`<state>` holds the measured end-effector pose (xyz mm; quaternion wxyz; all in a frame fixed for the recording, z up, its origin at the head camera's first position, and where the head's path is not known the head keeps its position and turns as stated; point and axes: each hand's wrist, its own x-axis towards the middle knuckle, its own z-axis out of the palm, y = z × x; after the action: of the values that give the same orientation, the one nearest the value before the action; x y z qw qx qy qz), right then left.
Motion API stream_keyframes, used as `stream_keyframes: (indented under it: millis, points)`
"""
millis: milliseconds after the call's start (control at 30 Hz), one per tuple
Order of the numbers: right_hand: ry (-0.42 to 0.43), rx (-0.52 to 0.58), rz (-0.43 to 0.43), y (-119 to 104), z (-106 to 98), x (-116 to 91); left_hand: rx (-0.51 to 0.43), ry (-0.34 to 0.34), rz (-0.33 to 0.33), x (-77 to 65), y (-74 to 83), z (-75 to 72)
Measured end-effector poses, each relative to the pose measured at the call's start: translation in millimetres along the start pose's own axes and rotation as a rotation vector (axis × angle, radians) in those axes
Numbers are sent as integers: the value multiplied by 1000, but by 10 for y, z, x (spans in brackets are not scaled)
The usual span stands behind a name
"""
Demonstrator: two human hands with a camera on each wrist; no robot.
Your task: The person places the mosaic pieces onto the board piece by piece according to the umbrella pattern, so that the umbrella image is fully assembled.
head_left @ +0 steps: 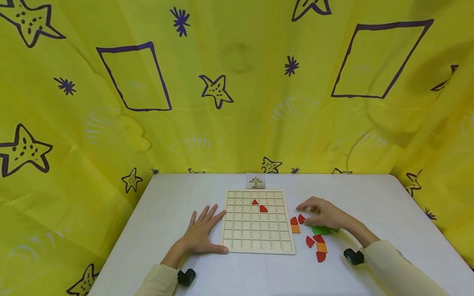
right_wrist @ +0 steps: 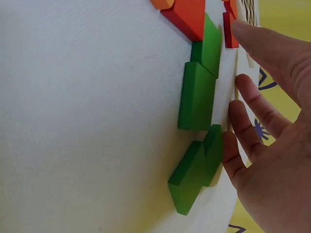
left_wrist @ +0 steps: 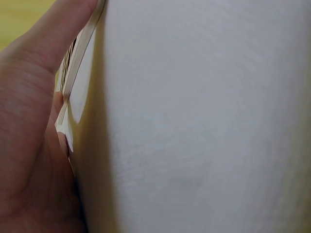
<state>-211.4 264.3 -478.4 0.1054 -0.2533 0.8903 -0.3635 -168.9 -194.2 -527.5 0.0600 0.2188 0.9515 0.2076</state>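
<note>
a yellow curtain point(head_left: 237, 102) printed with purple stars and diamonds hangs behind a white desk point(head_left: 370, 205) bearing a wooden grid board point(head_left: 255, 232).

the desk top looks matte and faintly textured in the wrist views. the pale board, cut into square cells, lies at the middle with two red pieces point(head_left: 259, 205) set in its upper rows. the left hand point(head_left: 201, 234) rests flat and released on the desk, fingers spread, thumb and fingertips touching the board's left edge. the right hand point(head_left: 324, 213) hovers just right of the board, fingers loosely bent and holding nothing, over flat green blocks point(right_wrist: 197, 97). red quarter-rounds point(head_left: 298, 220) and orange squares point(head_left: 295, 228) lie scattered just beside it. a small pattern card point(head_left: 255, 181) sits behind the board's far edge.
</note>
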Motion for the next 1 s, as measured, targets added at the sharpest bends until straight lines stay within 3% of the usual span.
stream_keyframes:
  millis: [200, 700, 1000]
  points:
    - [-26, -13, -4, 10, 12, 6, -12, -1, 8, -2, 34, -36]
    - [141, -126, 132, 37, 108, 26, -9, -5, -12, 21, 38, -33]
    - [78, -97, 45, 31, 77, -17, -9, -9, -18, -1, 58, -45]
